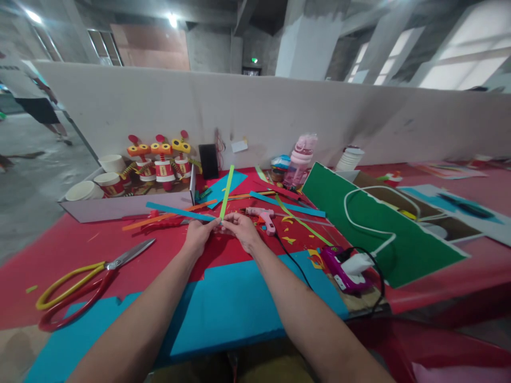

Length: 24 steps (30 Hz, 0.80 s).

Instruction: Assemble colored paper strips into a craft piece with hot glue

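My left hand (198, 234) pinches the end of a blue paper strip (175, 210) that stretches out to the left. Close against it, my right hand (241, 230) is closed on the lower end of a light green paper strip (227, 194), which points up and away. The two strips meet at a corner between my fingertips; whether they are joined there is hidden. Just right of my right hand lies a pink glue gun (265, 217). Large scissors (99, 276) with one yellow and one red handle rest to the left, their blades partly apart.
A box (131, 208) of paper-cup figures and white cups stands back left. Behind are a dark phone-like slab (208, 161) and a pink bottle (300, 159). To the right are a purple power strip (345, 271) with cords and a green board (359, 223). Blue sheets (239, 303) cover the front edge.
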Tool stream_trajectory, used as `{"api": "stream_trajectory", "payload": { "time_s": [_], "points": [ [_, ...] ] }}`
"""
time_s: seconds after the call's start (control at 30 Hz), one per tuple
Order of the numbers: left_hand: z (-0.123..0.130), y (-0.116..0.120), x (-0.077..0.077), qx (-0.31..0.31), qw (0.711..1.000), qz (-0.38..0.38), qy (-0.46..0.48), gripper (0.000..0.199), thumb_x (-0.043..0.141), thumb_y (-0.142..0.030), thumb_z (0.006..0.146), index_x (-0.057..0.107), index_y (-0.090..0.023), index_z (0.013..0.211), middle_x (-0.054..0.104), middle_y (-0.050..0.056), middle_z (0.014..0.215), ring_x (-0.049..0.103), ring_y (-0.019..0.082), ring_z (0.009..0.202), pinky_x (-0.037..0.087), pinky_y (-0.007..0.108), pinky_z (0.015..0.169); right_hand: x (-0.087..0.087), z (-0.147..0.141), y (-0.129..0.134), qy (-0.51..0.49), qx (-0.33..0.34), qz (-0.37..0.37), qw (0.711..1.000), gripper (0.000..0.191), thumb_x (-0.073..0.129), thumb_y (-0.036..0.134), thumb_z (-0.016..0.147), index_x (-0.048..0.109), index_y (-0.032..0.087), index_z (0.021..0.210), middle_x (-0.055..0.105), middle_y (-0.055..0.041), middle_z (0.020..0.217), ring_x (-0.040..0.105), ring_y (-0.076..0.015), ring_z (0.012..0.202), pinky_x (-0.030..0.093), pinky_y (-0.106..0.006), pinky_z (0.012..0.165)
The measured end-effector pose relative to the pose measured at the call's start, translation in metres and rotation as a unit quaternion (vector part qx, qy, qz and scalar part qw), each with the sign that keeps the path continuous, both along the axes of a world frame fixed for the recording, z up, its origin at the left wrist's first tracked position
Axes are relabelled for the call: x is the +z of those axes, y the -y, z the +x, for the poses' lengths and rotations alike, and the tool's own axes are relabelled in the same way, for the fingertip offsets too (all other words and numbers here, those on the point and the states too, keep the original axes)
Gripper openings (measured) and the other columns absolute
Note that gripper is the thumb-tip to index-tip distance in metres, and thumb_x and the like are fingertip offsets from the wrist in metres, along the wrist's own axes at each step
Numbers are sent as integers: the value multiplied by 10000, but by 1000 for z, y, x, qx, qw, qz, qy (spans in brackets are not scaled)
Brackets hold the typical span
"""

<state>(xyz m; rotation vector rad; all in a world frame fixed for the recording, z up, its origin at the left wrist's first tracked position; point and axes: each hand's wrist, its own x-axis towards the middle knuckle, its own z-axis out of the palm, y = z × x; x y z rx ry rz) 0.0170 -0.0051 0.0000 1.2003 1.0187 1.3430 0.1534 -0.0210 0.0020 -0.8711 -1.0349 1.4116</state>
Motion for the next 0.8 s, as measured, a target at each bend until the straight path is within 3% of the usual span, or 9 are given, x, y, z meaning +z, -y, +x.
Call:
{"api": "stream_trajectory", "payload": {
  "time_s": [0.3, 0.43, 0.6, 0.8],
  "points": [
    [-2, 4, 11, -73, 994, -33, 80, 322, 723, -416, 645, 640, -121, 746, 597, 16, 623, 510, 82, 500, 411, 220, 503, 2, 1, -5, -42, -78, -27, 996, 250, 767, 279, 571, 588, 157, 696, 646, 4, 607, 640, -124, 576, 543, -265, 642],
    [0, 3, 7, -92, 995, -16, 39, 281, 747, -349, 625, 645, -125, 761, 599, 10, 624, 525, 87, 537, 414, 211, 531, 2, -2, -3, -57, -66, -25, 996, 229, 750, 264, 589, 618, 147, 735, 661, -11, 644, 644, -120, 604, 547, -263, 670],
    [0, 1, 3, -65, 998, 7, 6, 253, 739, -354, 626, 632, -131, 682, 599, 8, 581, 519, 91, 524, 401, 212, 532, -2, -5, -3, -61, -47, -24, 997, 264, 769, 266, 548, 609, 144, 720, 650, 11, 659, 624, -106, 621, 547, -288, 725],
    [0, 1, 5, -92, 996, 2, 7, 251, 737, -350, 629, 636, -131, 696, 606, 13, 601, 518, 91, 532, 400, 213, 535, -1, -3, -4, -65, -54, -29, 996, 255, 767, 283, 562, 604, 143, 698, 637, 3, 625, 618, -114, 608, 553, -288, 685]
  ]
}}
